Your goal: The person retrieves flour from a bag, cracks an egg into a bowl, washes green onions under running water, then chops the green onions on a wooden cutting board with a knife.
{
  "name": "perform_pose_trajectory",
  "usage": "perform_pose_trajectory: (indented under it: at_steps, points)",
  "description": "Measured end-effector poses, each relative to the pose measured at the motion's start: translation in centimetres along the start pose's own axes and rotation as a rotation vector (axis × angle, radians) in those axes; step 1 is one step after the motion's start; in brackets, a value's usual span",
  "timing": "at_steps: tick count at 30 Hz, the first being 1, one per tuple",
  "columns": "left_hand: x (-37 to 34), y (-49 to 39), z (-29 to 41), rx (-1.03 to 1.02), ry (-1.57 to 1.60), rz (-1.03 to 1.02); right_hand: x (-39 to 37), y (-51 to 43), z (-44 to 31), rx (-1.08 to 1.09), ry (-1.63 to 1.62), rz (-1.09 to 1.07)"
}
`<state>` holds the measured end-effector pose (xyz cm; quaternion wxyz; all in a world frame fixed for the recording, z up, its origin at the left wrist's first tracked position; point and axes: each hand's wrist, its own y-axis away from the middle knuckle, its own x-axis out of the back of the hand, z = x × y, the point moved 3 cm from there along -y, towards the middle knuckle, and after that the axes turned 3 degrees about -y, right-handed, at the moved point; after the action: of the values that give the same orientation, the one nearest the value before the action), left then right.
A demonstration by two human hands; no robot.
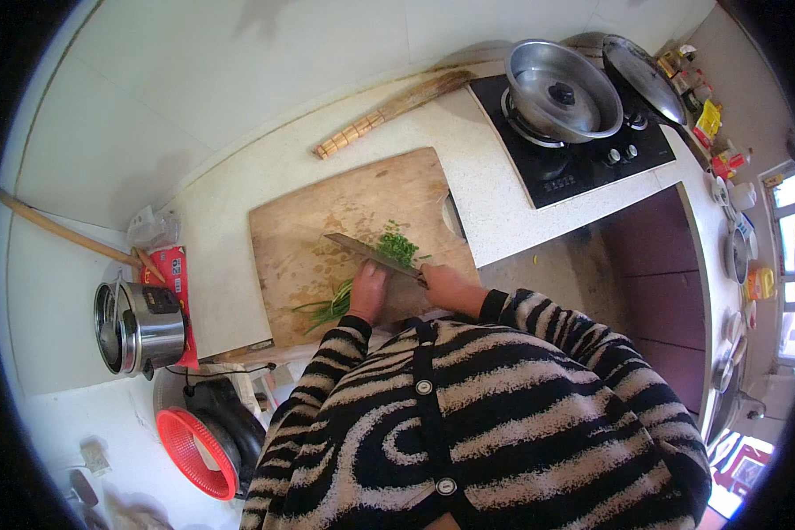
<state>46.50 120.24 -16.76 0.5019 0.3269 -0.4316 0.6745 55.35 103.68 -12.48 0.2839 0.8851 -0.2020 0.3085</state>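
Observation:
My right hand grips the handle of a kitchen knife, whose blade points to the far left across a wooden cutting board. Close against the near side of the blade, my left hand holds a bunch of scallions down on the board. Their green leaves stick out to the left of that hand. Finely chopped greens form a small heap just beyond the blade. Wet patches mark the board around the knife. The part of the bunch under my left fingers is hidden.
A whisk-like bamboo brush lies behind the board. On the black gas hob stands a wide metal basin, with a large lid leaning behind. An electric cooker is at left, above a red plastic basket.

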Motion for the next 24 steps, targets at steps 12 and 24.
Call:
perform_pose_trajectory:
  at_steps: [12,24]
  points:
    - [2.1,-0.3,1.9,-0.037,-0.009,0.041,1.9,2.4,-0.6,0.054,-0.063,-0.004]
    - [0.6,0.2,0.6,-0.004,-0.011,0.045,1.8,2.2,-0.9,0.011,-0.016,-0.061]
